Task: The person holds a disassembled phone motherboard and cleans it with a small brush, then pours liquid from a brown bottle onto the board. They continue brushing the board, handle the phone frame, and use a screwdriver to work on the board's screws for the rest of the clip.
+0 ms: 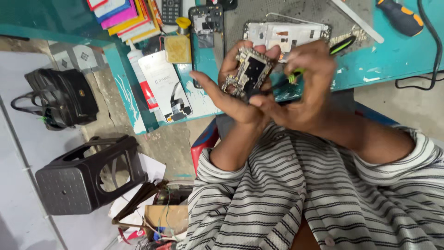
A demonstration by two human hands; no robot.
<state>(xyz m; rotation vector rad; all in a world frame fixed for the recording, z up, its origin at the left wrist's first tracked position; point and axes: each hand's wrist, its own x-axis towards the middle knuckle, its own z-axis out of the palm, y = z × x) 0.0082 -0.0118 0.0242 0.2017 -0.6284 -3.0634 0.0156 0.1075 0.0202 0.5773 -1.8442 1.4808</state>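
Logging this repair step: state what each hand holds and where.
Left hand holds a phone circuit board by its edges. Right hand holds a green-handled tool along its shaft.

1. A teal workbench (393,60) with chipped paint carried a grey work mat (259,11).
2. On the mat lay an opened white phone frame (286,33).
3. A dark phone body (206,21) lay beside it.
4. A white glue bottle (138,69), a white screen panel (166,85) and a yellow sponge pad (178,48) lay near the edge.
5. Stacked coloured boxes (125,16) and an orange-handled screwdriver (400,17) rested further back.
6. On the floor (27,153) stood a black plastic stool (88,173) and a black handbag (62,97).
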